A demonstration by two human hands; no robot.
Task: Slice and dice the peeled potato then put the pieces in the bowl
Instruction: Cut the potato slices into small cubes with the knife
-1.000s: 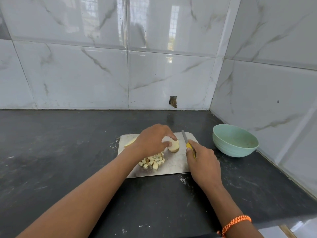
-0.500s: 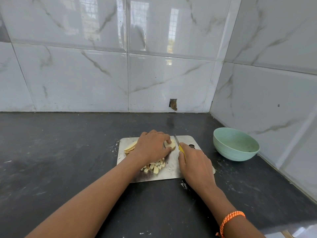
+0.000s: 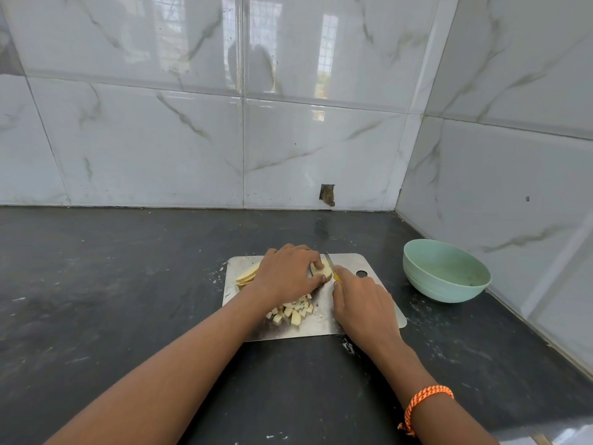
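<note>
Left hand (image 3: pixel 285 273) curled over potato piece (image 3: pixel 322 270) on cutting board (image 3: pixel 369 263), steadying it for slicing; right hand (image 3: pixel 362 303) wrapped round knife (image 3: pixel 332 268) handle, blade against the piece; diced cubes (image 3: pixel 293 311) heaped nearby, bowl (image 3: pixel 446 271) unfilled at right

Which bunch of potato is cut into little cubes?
The diced pieces on the board's near side, under the left wrist. The slices at its far left are still flat and whole.

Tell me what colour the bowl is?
The bowl is light green, seen in the head view.
</note>
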